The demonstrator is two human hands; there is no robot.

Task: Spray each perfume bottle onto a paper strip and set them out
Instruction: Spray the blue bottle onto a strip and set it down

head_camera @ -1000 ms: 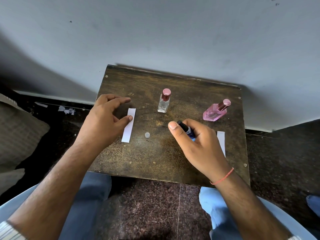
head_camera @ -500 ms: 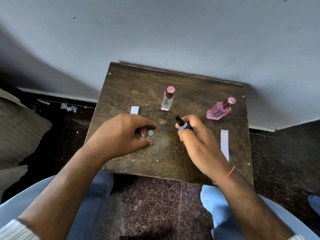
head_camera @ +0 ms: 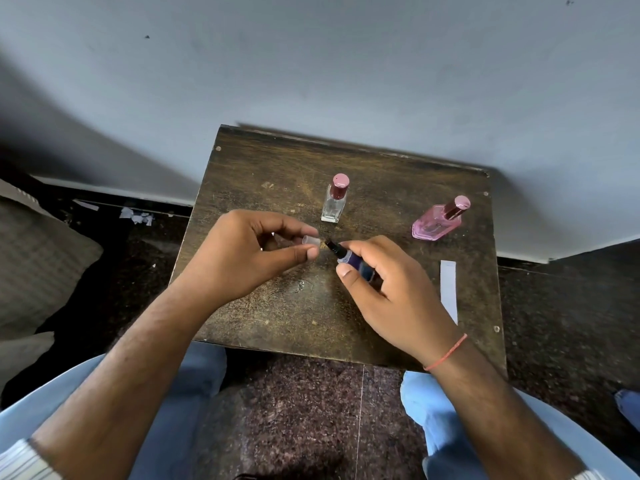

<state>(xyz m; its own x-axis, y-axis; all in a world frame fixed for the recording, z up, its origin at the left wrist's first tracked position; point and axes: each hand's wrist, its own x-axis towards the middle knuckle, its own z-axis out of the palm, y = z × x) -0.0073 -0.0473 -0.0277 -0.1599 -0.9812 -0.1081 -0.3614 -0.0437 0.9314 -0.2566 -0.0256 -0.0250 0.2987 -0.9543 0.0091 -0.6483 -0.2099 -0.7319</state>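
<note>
Two hands met over the middle of the small wooden table [head_camera: 381, 161], and we had them both in clear sight. The left hand [head_camera: 242, 258] hovered with its fingers curled, thumb and forefinger pinching a small clear cap [head_camera: 310, 241] with its open end facing right. The right hand [head_camera: 388, 289] gripped the dark blue perfume bottle [head_camera: 356, 266] between thumb and curled fingers, tilted so its black nozzle pointed up and left at the cap, the two close but with a sliver of gap between them.

Half a second before, we had seen that cap lying on the table with the left hand reaching down over it; now it was lifted off the wood and brought up to the nozzle. The strip that had shown at the left earlier was hidden behind the left hand.

Behind the hands the clear perfume bottle [head_camera: 333, 206] stood upright with its pink cap on, and the pink perfume bottle [head_camera: 438, 223] sat well off to the right, also capped. A white paper strip [head_camera: 449, 289] lay flat near the right edge, just beside the right hand. The right wrist wore a red thread band [head_camera: 446, 353].
</note>
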